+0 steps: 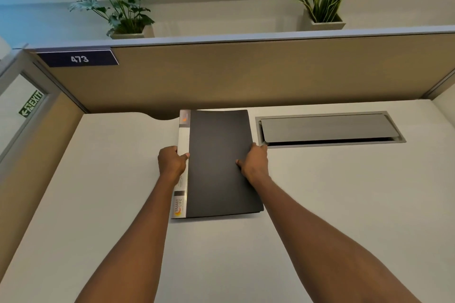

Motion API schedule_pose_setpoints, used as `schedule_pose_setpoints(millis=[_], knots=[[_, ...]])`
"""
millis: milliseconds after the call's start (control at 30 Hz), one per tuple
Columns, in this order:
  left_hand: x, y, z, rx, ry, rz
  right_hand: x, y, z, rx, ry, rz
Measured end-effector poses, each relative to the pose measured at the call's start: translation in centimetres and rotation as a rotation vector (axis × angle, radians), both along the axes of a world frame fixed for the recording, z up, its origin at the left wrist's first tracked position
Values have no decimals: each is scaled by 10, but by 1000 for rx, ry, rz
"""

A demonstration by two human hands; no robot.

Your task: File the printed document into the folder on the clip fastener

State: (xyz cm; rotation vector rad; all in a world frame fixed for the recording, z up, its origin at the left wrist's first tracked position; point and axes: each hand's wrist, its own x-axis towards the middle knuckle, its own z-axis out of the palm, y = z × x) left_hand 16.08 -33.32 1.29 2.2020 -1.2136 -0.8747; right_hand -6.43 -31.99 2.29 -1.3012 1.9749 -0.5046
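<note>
Both hands grip the folder at mid-frame: left hand [172, 161] clamps the spine edge w/ thumb on top, right hand [254, 162] pinches the open edge opposite. Folder [219, 162] lies shut, flat on the desk [344, 192], long axis running away from the person toward the partition [246, 76]. Hands equally near. Opening side is by the right hand, so prob. that one lifts the cover. No printed doc or clip visible.

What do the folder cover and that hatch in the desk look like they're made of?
Folder: likely flexible plastic; the dark grey cover is matte and its top edge curls slightly, while the white spine strip is glossy. Hatch: probably brushed or painted metal, grey with a dull, even sheen.
</note>
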Motion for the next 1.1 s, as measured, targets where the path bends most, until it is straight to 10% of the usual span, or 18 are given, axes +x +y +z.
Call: schedule_pose_setpoints(millis=[533, 1100], knots=[[-25, -1, -8, 57, -286, -22, 5, 0, -18, -18, 560, 210], [-96, 169, -24, -107, -636, -407, -45, 165, -30, -229, 520, 559]])
